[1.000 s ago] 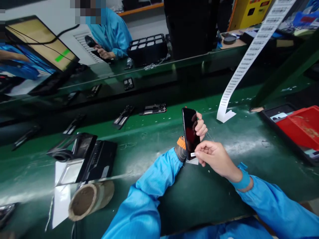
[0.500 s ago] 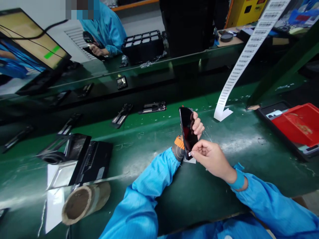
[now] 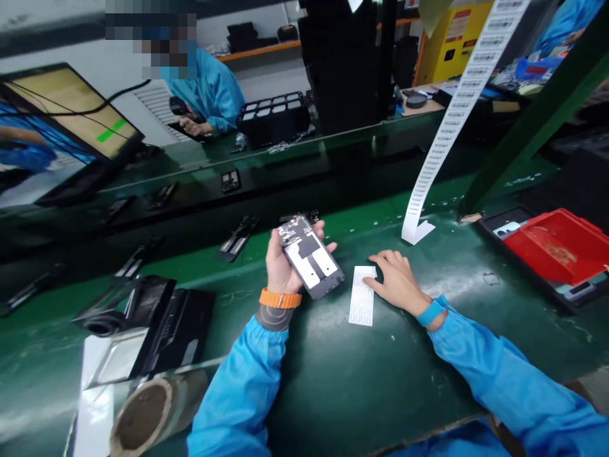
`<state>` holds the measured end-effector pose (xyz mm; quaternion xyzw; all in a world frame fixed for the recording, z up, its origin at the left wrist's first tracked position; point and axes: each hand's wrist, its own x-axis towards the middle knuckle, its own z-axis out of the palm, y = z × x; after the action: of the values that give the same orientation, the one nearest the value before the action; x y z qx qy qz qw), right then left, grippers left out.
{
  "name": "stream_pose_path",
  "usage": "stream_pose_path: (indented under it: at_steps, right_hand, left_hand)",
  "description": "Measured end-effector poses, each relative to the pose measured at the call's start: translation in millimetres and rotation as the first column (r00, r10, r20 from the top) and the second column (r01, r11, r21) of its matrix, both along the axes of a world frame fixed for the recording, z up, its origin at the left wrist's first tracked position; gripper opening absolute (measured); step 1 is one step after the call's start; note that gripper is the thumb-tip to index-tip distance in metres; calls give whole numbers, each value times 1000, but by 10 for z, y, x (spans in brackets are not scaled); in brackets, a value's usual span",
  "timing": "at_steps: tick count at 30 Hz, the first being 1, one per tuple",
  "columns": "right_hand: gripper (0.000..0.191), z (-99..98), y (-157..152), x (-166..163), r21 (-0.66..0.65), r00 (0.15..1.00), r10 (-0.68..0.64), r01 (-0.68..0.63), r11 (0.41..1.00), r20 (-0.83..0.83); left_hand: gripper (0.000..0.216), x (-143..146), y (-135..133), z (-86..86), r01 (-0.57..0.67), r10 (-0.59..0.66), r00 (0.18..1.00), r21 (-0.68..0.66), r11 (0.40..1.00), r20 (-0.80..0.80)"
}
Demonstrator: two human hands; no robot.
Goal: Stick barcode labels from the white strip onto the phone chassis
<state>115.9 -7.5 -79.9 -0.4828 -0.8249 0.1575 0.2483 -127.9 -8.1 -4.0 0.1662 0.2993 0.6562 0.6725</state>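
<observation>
My left hand (image 3: 281, 260) grips an open-backed phone (image 3: 311, 256), its inner side with white and grey parts turned up, tilted over the green bench. My right hand (image 3: 397, 282) lies on the bench to the right of the phone, fingers stretched, fingertips touching the top of a small white label sheet (image 3: 362, 296). An orange band sits on my left wrist.
A long white label strip (image 3: 447, 130) hangs down to the bench at right. A red tray (image 3: 561, 244) stands on a black tray at far right. A black device (image 3: 152, 314) and a cardboard roll (image 3: 152, 409) are at left. Phone frames (image 3: 238, 236) lie on the conveyor. A person in blue works across.
My left hand turned the phone from screen-facing upright to inner side up and moved it left. My right hand left the phone's lower edge and went down onto the label sheet.
</observation>
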Motion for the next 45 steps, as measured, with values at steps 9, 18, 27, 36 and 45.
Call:
stream_pose_path:
  at_steps: [9,18,27,36,45]
  right_hand:
    - [19,171,4,70,-381,853,-110,-109,918,-510]
    - [29,336,-64,185,-405,644,-241,-117,907,-726]
    - [25,371,-86,232,-393,674,-252,-63,917,-695]
    - [15,402,-64,259,-388,699,-210,-104,916,-683]
    - [12,375,-96,249,203,913,56,30,979,-405]
  left_hand:
    - [77,202,-196,-233,727,-716,631,-94,680,-297]
    - [73,357,-270,-200,710,-686,667,-31,704,-290]
    - [70,395,-323,-157,725,-681,659,28,688,-320]
    - [67,412,-311,-125,731,-671,601,-40,681,-434]
    - [71,450,-302,-194,731,-735,678,-100,675,-8]
